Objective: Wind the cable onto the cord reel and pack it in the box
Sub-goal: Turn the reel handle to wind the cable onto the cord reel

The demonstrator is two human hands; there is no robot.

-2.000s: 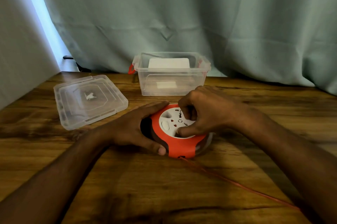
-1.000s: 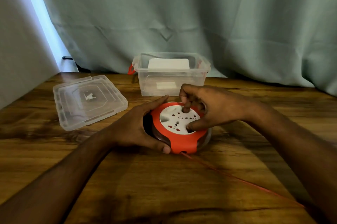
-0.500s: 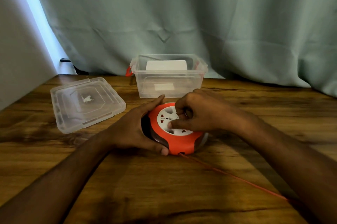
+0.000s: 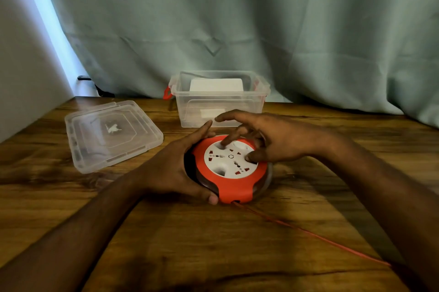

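A round orange cord reel (image 4: 234, 187) with a white socket face lies flat on the wooden table (image 4: 166, 239). My left hand (image 4: 175, 168) grips its left side, thumb at the front edge. My right hand (image 4: 268, 142) rests over the socket face, a fingertip in a recess and the thumb on the white disc, the other fingers spread. A thin orange cable (image 4: 308, 234) runs from the reel's front edge toward the lower right. The clear plastic box (image 4: 221, 111) stands open just behind the reel.
The box's clear lid (image 4: 111, 132) lies flat to the left. A white object (image 4: 216, 85) sits behind or inside the box. A green curtain (image 4: 237, 30) hangs along the table's back edge, and a wall closes the left side.
My right hand has turned on the socket face and its fingers have uncurled and spread. The left hand keeps its grip on the reel. The cable still trails to the lower right.
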